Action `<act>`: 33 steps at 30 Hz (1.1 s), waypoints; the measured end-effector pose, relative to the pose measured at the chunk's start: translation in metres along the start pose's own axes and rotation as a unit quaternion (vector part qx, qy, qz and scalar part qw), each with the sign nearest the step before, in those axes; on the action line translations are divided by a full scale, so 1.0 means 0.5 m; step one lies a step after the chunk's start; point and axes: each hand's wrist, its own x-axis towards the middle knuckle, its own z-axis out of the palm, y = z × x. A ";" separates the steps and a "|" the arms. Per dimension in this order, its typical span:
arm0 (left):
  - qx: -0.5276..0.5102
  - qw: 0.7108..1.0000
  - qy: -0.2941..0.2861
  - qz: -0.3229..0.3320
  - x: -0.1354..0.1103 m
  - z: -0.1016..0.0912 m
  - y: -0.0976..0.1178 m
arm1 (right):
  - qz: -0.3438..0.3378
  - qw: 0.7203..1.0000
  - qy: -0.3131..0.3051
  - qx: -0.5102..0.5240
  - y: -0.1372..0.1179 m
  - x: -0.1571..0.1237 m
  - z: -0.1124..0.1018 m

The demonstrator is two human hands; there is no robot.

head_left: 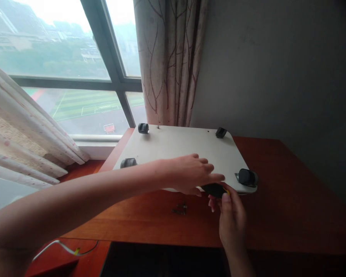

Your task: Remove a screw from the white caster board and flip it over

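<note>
Left hand (pixel 193 173): arm extended across from the left, over the near part of the board; fingers loosely curled, thumb apart; whether they grip the tool cannot be told. Right hand (pixel 232 215): pinching the tool between thumb and fingers.

Tool (pixel 215 189): one, black with a yellow edge; held up at the board's near edge, right of centre, partly hidden by the hands.

Board (pixel 187 142): one, white, rounded corners, lying flat on the desk (pixel 276 207). Black fittings (pixel 248 177): four, one near each corner.

Metal parts (pixel 179 209): several, small, in a loose cluster on the desk, left of the right hand.

Curtains (pixel 167 57): pale, branch-patterned, beside the window (pixel 112 82). Cable (pixel 50 246): white, lower left.
</note>
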 end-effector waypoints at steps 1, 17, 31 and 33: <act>-0.039 0.999 -0.011 -0.018 -0.009 -0.015 -0.026 | 0.013 1.000 0.008 0.011 0.003 0.003 -0.007; 0.102 0.886 -0.114 -0.438 -0.195 0.017 -0.405 | 0.097 0.986 0.091 0.105 0.089 -0.007 -0.081; 0.125 0.876 -0.112 -0.452 -0.177 0.012 -0.412 | 0.127 0.980 0.094 0.120 0.093 0.002 -0.076; 0.130 0.868 -0.105 -0.468 -0.178 0.012 -0.406 | 0.126 0.981 0.092 0.117 0.092 0.002 -0.075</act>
